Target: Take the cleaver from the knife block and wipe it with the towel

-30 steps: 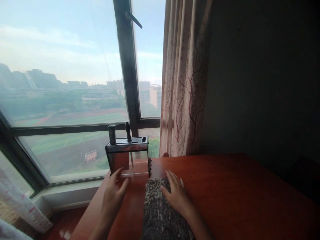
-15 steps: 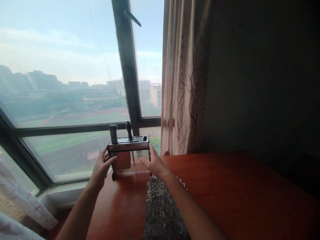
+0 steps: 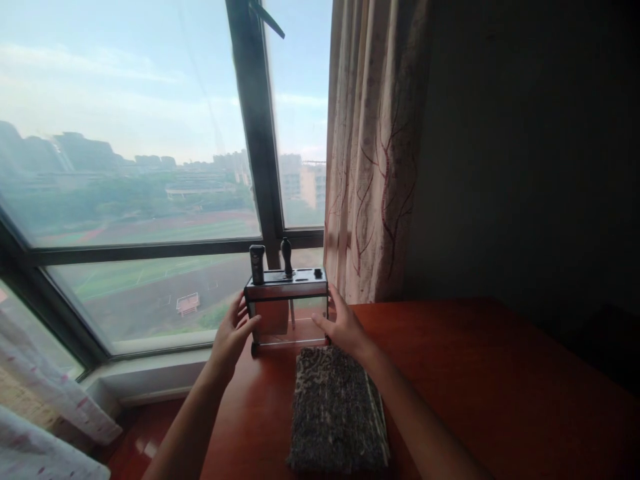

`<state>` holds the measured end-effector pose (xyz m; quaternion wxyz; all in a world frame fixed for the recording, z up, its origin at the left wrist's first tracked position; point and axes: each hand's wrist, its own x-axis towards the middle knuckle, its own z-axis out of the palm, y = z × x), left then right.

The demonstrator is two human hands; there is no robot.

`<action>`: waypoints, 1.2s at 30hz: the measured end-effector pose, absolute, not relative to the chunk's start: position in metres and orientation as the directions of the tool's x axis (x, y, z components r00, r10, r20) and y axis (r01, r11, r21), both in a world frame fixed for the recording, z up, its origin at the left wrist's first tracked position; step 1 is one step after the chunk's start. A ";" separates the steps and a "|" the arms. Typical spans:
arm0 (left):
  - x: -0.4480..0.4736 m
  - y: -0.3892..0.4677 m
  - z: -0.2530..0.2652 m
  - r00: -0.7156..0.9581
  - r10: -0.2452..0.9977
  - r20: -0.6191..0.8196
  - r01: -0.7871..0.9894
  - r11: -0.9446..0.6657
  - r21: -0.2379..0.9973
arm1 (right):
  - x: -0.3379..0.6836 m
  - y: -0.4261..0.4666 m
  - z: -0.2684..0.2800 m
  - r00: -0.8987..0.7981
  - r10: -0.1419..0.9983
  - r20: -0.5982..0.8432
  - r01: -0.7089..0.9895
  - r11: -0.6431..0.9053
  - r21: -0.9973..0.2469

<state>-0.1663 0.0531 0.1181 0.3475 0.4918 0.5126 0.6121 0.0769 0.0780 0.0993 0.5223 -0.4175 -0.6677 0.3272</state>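
Note:
A clear-sided knife block (image 3: 287, 291) with a black-edged top stands upright on the far end of the table. My left hand (image 3: 233, 335) grips its left side, thumb at the front and fingers around the edge. My right hand (image 3: 344, 325) holds the opposite side in the same way. Two dark handles rise from the top: a broad one (image 3: 257, 265) at the left and a slimmer rounded one (image 3: 286, 257) near the middle. Through the clear front, a wide blade and a thin rod show below them.
A folded grey woven cloth (image 3: 337, 413) lies on the reddish wooden table (image 3: 450, 373), just in front of the block. Behind are a window with a dark frame (image 3: 150, 253) and a patterned curtain (image 3: 373, 160). A white sill (image 3: 160, 377) runs at the left.
The knife block has shifted to the right, held in both hands, and now stands behind the cloth. My view has tilted slightly downward, showing more of the cloth.

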 end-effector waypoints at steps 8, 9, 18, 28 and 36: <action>-0.126 0.052 0.114 -0.068 0.964 0.256 0.116 -0.247 0.962 | 0.125 0.070 0.093 0.005 0.891 0.454 0.281 0.435 -0.856; -0.122 0.053 0.115 -0.042 0.967 0.250 0.106 -0.244 0.964 | 0.129 0.070 0.093 0.013 0.893 0.449 0.277 0.428 -0.860; -0.098 0.056 0.113 -0.003 0.965 0.263 0.034 -0.263 0.964 | 0.149 0.071 0.089 0.051 0.904 0.424 0.232 0.402 -0.885; -0.102 0.034 0.074 -0.318 0.911 0.261 0.250 -0.185 0.950 | 0.163 0.055 0.069 0.109 0.964 0.243 0.126 0.229 -0.965; -0.099 0.018 0.034 -0.061 0.998 0.005 0.553 0.030 0.833 | 0.178 0.034 0.015 -0.018 0.993 -0.119 0.413 -0.101 -0.905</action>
